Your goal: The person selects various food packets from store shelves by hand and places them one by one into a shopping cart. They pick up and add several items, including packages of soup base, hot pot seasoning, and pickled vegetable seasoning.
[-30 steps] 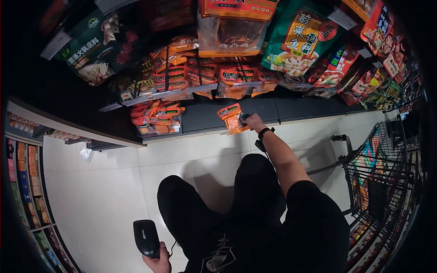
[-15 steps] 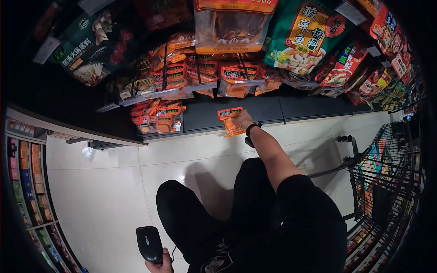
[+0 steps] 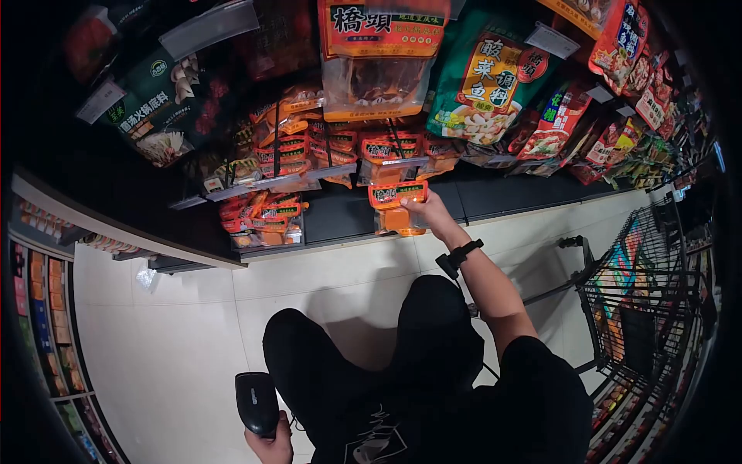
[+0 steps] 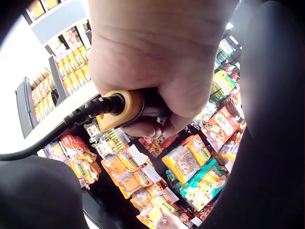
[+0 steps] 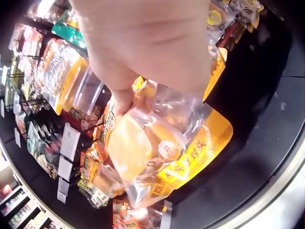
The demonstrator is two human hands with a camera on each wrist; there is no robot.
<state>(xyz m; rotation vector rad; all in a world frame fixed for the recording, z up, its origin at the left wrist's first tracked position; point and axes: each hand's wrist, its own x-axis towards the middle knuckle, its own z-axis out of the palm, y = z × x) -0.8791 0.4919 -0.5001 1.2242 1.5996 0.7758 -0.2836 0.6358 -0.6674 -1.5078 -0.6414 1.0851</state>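
My right hand (image 3: 433,214) pinches an orange-and-clear food packet (image 3: 396,210) by its right side, just below the hanging row of similar packets (image 3: 390,151). The right wrist view shows the held packet (image 5: 152,148) close up, its see-through part and yellow edge visible under the hand (image 5: 147,52). Low at the left, my left hand (image 3: 272,444) grips a black handheld scanner (image 3: 257,402). In the left wrist view the left hand (image 4: 152,62) curls round the scanner's handle, with the yellow-ringed cable end (image 4: 125,107) showing.
A black wire cart (image 3: 645,294) holding goods stands at the right. A pile of orange packets (image 3: 267,220) lies on the bottom shelf (image 3: 340,213) at the left. Large green pouches (image 3: 495,85) hang above. A clear plastic scrap (image 3: 147,277) lies on the floor.
My right hand has brought the packet up from the shelf's front edge to just under the hanging row, and its printed front shows more fully. The left hand still holds the scanner.
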